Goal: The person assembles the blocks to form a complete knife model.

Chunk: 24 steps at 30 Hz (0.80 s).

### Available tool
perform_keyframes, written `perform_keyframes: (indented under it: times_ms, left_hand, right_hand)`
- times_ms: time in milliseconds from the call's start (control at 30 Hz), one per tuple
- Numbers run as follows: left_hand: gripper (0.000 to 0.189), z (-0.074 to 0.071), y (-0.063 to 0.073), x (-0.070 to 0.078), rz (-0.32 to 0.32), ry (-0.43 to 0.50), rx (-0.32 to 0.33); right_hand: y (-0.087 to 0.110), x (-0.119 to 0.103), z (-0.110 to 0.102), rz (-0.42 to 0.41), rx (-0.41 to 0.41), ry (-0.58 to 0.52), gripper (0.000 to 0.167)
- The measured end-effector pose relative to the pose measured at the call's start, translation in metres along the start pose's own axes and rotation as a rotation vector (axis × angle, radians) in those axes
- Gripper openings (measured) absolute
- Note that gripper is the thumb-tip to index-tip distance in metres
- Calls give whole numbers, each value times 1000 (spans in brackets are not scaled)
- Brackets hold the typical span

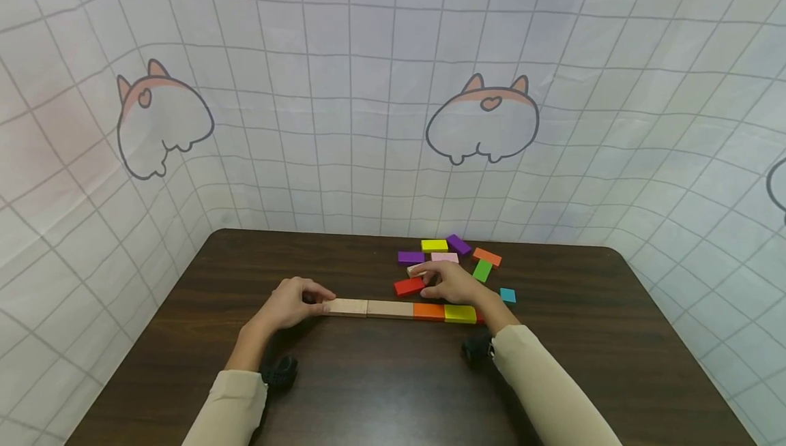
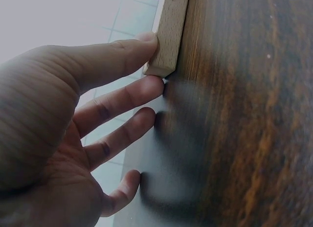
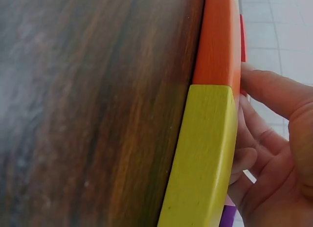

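A straight row of blocks lies on the table: a plain wooden block [image 1: 346, 307] at its left end, a second plain block [image 1: 390, 309], then an orange block [image 1: 428, 311], a yellow block [image 1: 460, 314] and a red one partly behind the right wrist. My left hand [image 1: 293, 304] touches the row's left end, thumb on the block's side and index fingertip at its end face; the other fingers are spread. Beyond the row, my right hand [image 1: 453, 284] reaches over loose blocks. Its thumb is beside a red block [image 1: 409, 287], its fingertips over a pale block [image 1: 413, 271] mostly hidden beneath.
Behind the right hand lie a yellow block [image 1: 434, 246], purple blocks [image 1: 411, 258], a pink block [image 1: 445, 257], an orange block [image 1: 487, 256], a green block [image 1: 482, 270] and a blue block [image 1: 507, 295]. A grid-patterned curtain [image 1: 368, 187] surrounds the dark table [image 1: 381, 378].
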<state>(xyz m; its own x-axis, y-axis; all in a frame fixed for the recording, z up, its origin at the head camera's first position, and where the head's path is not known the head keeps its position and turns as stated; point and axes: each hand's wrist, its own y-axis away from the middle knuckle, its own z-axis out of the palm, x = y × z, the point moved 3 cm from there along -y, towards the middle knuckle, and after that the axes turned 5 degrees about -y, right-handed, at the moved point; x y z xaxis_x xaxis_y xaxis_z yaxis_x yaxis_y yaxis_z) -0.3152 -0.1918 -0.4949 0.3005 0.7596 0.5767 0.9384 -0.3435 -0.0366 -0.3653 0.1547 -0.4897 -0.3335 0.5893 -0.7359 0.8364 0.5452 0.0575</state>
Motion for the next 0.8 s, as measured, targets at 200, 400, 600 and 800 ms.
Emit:
perform_keyframes:
  times_ms: [200,400,600,800]
  left_hand:
    - [15,0,0,0,-10,-1,0]
    - [15,-1,-1,1,-11,-10,1]
    - [16,-1,0,0,-15,-6,3]
    - [16,-1,0,1,-15,-14,3]
  right_hand:
    - [-5,-1,2,16,-9,12,40]
    - [-7,-2,4,43,-14,-20,38]
    - [-8,-5,5,51,-15,-24,35]
    - [-7,-6,6,53,-27,-14,31]
